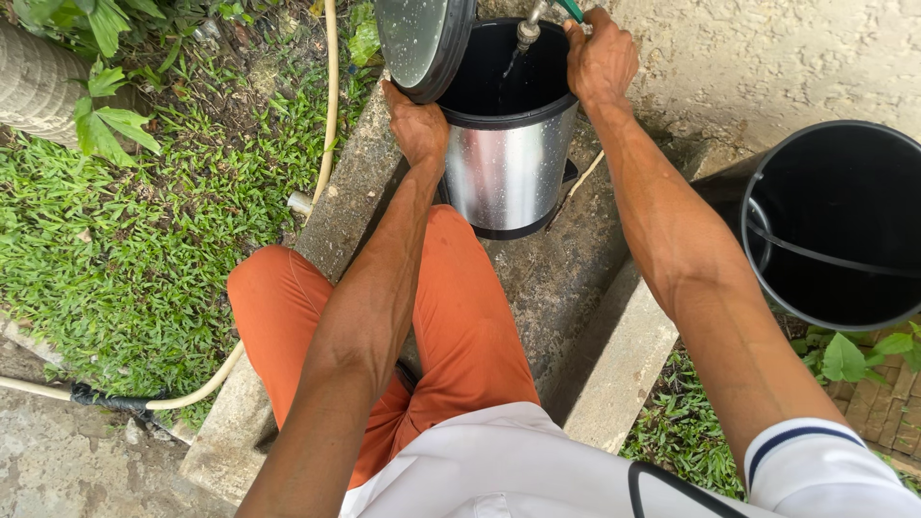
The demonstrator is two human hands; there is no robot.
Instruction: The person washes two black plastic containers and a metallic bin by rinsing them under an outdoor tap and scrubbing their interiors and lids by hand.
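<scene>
Both arms stretch forward over the knees. The left hand [418, 123] grips the rim of the steel pedal bin [507, 168], standing on the concrete drain channel [547, 278]. The right hand [600, 59] clasps the tap [530, 29] pouring water into it.
</scene>
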